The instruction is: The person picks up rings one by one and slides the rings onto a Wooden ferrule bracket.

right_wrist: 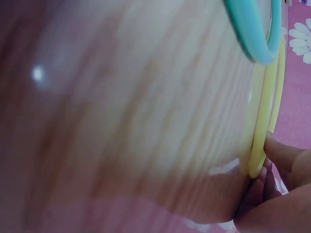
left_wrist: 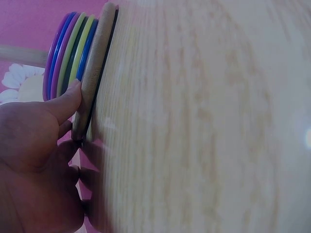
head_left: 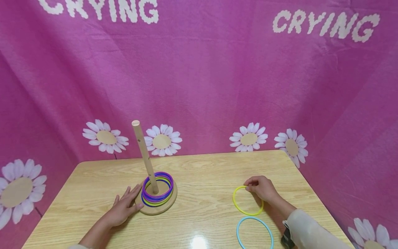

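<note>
A wooden ring-toss stand with an upright peg (head_left: 144, 155) and a round base (head_left: 174, 199) stands left of the table's middle. Several stacked rings (left_wrist: 62, 53) in purple, blue, green and yellow encircle the peg. My left hand (head_left: 122, 210) rests against the base's left side, fingers spread and thumb touching its rim, as the left wrist view shows. With thumb and fingers, my right hand (head_left: 263, 188) pinches the far edge of a yellow ring (head_left: 234, 200). That ring lies low at the tabletop; whether it touches all round I cannot tell.
A light blue ring (head_left: 250, 217) lies just nearer than the yellow one, partly cut off by the frame. The wooden table (head_left: 202, 180) ends at a pink cloth (head_left: 199, 86) printed with daisies, which hangs behind and along both sides.
</note>
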Demonstrator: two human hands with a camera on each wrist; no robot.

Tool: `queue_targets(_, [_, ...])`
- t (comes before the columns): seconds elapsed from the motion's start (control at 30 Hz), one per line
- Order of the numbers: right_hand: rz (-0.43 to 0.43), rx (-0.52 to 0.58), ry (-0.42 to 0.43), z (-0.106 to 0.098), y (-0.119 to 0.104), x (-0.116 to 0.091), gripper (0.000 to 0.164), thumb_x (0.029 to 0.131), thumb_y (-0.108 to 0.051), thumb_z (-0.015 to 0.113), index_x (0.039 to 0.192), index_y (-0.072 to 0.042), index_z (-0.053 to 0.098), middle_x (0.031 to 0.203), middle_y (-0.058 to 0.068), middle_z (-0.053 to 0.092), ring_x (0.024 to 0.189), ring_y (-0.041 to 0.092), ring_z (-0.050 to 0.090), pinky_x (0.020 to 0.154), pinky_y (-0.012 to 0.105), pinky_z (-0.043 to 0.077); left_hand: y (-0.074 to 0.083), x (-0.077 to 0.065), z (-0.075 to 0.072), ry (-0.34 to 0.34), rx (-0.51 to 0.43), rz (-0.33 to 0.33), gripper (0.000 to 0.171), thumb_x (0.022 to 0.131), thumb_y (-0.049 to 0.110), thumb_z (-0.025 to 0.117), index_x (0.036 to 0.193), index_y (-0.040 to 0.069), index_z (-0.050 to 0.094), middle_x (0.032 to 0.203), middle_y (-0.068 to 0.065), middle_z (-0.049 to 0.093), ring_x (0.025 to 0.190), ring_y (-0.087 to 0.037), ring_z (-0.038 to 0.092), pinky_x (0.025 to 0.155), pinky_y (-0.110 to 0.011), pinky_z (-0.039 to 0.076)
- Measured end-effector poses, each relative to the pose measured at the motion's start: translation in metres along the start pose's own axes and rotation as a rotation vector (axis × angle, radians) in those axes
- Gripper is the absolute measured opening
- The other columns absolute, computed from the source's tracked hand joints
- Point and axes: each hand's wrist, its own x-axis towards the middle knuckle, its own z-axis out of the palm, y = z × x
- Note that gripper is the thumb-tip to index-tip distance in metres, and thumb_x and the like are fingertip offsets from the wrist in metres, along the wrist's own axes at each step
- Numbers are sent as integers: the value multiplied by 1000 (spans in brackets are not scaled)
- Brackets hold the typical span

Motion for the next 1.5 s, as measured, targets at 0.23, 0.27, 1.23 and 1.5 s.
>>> queue_targets(0.23, [16, -3, 1, -1, -2, 1, 8, 85, 0, 80, 87, -7, 78, 77, -2, 67, 76, 14, 57, 69, 25, 46, -1, -1, 0, 2, 7, -4, 76, 100, 33, 67, 161, 3, 31, 166, -26, 25, 152, -58, 2, 110, -81, -11])
queue_targets(0.27, [16, -7, 0, -1, -2, 2, 7, 85, 0, 80, 87, -7, 78, 78, -1, 67, 77, 14, 57, 69, 25, 46, -1, -1, 0, 3, 5, -4, 76, 100, 33, 67, 161, 3, 31, 166, -26, 25, 152, -58, 2, 110, -81, -12])
queue_targets(1.23, [-45, -90, -4, -7, -14, 13, 6, 88, -4, 79, 93, -8, 81, 92, 3, 77, 83, 13, 63, 72, 26, 51, -5, 1, 1, -3, 3, -4, 76, 100, 33, 67, 161, 4, 31, 166, -25, 25, 152, -58, 1, 109, -82, -11])
queue_targets(1.5, [-84, -73, -12, -3, -25, 23, 7, 90, -3, 77, 92, -8, 81, 90, 2, 77, 83, 13, 65, 72, 29, 52, -3, 1, 1, 3, 8, 2, 76, 100, 32, 67, 161, 3, 31, 166, -26, 26, 152, -59, 2, 109, -81, -11])
